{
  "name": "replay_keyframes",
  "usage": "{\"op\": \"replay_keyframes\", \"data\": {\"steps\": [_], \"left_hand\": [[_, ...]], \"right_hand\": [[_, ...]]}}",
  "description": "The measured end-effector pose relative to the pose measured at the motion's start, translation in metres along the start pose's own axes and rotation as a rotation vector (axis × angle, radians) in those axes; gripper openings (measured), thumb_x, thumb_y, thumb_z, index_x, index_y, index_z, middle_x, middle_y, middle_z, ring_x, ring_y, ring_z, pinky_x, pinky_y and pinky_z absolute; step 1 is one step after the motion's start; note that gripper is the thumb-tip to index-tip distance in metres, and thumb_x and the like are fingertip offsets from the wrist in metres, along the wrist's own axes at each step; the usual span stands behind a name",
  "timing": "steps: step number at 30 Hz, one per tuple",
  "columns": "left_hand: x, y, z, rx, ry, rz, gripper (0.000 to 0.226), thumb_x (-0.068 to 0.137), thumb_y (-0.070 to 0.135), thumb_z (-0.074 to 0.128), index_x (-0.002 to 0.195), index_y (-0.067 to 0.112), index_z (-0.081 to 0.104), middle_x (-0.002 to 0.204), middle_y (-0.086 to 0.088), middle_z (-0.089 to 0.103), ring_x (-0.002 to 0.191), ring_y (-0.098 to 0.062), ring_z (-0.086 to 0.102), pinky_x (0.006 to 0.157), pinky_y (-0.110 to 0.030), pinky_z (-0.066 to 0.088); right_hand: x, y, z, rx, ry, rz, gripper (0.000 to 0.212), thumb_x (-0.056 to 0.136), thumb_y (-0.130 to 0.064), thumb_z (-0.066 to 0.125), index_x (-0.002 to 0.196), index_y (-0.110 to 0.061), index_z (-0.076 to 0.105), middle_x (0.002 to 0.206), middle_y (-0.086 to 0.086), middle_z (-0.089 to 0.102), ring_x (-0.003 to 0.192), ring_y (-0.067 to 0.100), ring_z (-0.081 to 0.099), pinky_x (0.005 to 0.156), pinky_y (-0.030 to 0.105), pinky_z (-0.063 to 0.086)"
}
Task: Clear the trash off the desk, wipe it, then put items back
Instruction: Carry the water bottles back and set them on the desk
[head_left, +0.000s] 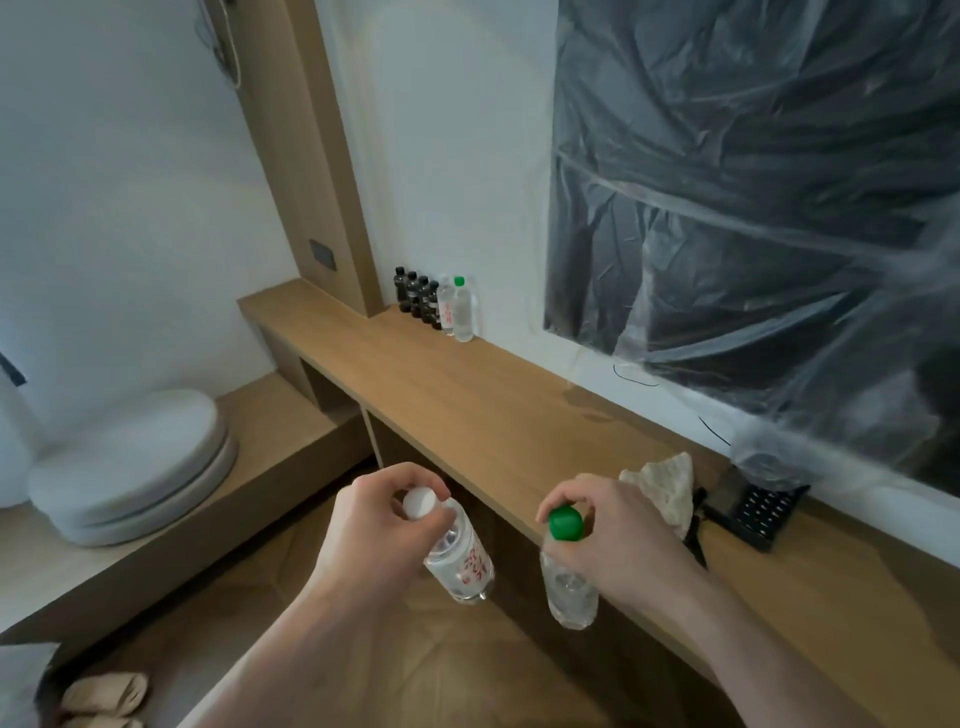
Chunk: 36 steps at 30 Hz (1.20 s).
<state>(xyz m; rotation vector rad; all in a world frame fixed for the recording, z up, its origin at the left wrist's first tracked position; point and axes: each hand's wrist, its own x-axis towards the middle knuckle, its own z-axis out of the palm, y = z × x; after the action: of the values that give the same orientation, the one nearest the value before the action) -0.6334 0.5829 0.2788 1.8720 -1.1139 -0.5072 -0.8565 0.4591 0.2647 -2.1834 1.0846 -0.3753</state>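
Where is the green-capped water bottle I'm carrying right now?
In the head view, the green-capped bottle hangs from your right hand at the desk's front edge.

Long wooden desk (498, 410) along the wall. At its far corner, a row of dark little bottles (418, 296) and two clear water bottles (457, 310). Nearer along the desk, a crumpled cloth (667, 486), just beside a black perforated box (761, 514).

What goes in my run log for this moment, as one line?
left hand: grips white-capped bottle | right hand: grips green-capped bottle | desk: bottles stand at back
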Motion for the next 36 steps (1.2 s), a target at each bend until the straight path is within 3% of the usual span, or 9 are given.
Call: {"op": "replay_keyframes", "data": {"steps": [5, 10, 16, 19, 24, 27, 30, 36], "left_hand": [[0.057, -0.021, -0.025, 0.01, 0.046, -0.063, 0.011, 0.083, 0.02, 0.08, 0.084, 0.029, 0.075, 0.086, 0.013, 0.075, 0.083, -0.01, 0.074, 0.059, -0.024, 0.057], [0.118, -0.056, -0.053, 0.027, 0.017, -0.053, 0.01, 0.084, 0.023, 0.08, 0.085, 0.031, 0.074, 0.084, 0.018, 0.074, 0.08, -0.01, 0.072, 0.054, -0.017, 0.05], [0.201, -0.097, -0.095, 0.031, -0.069, 0.003, 0.011, 0.086, 0.019, 0.078, 0.084, 0.028, 0.072, 0.078, 0.024, 0.07, 0.072, 0.005, 0.065, 0.051, -0.014, 0.046], [0.242, -0.111, -0.11, 0.057, -0.11, 0.032, 0.012, 0.086, 0.02, 0.078, 0.083, 0.029, 0.071, 0.074, 0.019, 0.07, 0.069, 0.003, 0.065, 0.051, -0.013, 0.045], [0.288, -0.128, -0.106, 0.076, -0.16, 0.026, 0.015, 0.086, 0.017, 0.076, 0.082, 0.03, 0.07, 0.07, 0.015, 0.067, 0.062, 0.002, 0.061, 0.049, -0.012, 0.043], [0.324, -0.139, -0.105, 0.08, -0.213, 0.01, 0.013, 0.088, 0.022, 0.077, 0.085, 0.032, 0.069, 0.083, 0.013, 0.072, 0.072, -0.006, 0.066, 0.053, -0.014, 0.045], [0.363, -0.144, -0.096, 0.066, -0.237, -0.013, 0.012, 0.087, 0.023, 0.077, 0.086, 0.031, 0.069, 0.084, 0.011, 0.074, 0.079, -0.01, 0.07, 0.053, -0.014, 0.047], [0.442, -0.151, -0.06, 0.14, -0.288, -0.018, 0.008, 0.085, 0.024, 0.075, 0.084, 0.028, 0.068, 0.073, 0.004, 0.071, 0.058, -0.005, 0.063, 0.048, -0.019, 0.047]], "right_hand": [[0.071, -0.011, 0.014, 0.012, -0.038, -0.013, 0.02, 0.084, -0.035, 0.081, 0.092, -0.044, 0.066, 0.1, -0.025, 0.063, 0.094, 0.003, 0.064, 0.078, 0.026, 0.062], [0.134, -0.036, 0.041, 0.021, -0.056, 0.029, 0.021, 0.084, -0.036, 0.083, 0.093, -0.045, 0.067, 0.104, -0.025, 0.062, 0.095, 0.004, 0.064, 0.075, 0.021, 0.06], [0.207, -0.069, 0.083, 0.042, 0.019, 0.108, 0.021, 0.081, -0.031, 0.085, 0.09, -0.041, 0.069, 0.098, -0.026, 0.065, 0.09, 0.001, 0.063, 0.071, 0.017, 0.053], [0.228, -0.08, 0.103, 0.084, 0.047, 0.166, 0.021, 0.08, -0.028, 0.085, 0.089, -0.039, 0.069, 0.095, -0.024, 0.066, 0.085, 0.001, 0.062, 0.065, 0.015, 0.048], [0.261, -0.081, 0.116, 0.123, 0.122, 0.24, 0.021, 0.08, -0.024, 0.082, 0.086, -0.04, 0.071, 0.093, -0.026, 0.067, 0.079, 0.0, 0.06, 0.063, 0.015, 0.044], [0.292, -0.079, 0.119, 0.148, 0.152, 0.258, 0.022, 0.08, -0.024, 0.082, 0.086, -0.042, 0.071, 0.095, -0.024, 0.068, 0.078, 0.001, 0.059, 0.065, 0.016, 0.045], [0.328, -0.07, 0.118, 0.153, 0.148, 0.27, 0.024, 0.079, -0.027, 0.083, 0.088, -0.046, 0.071, 0.099, -0.026, 0.066, 0.086, 0.003, 0.062, 0.075, 0.025, 0.052], [0.405, -0.034, 0.106, 0.155, 0.134, 0.293, 0.021, 0.079, -0.024, 0.082, 0.083, -0.04, 0.07, 0.095, -0.023, 0.066, 0.077, 0.002, 0.061, 0.066, 0.02, 0.049]]}}
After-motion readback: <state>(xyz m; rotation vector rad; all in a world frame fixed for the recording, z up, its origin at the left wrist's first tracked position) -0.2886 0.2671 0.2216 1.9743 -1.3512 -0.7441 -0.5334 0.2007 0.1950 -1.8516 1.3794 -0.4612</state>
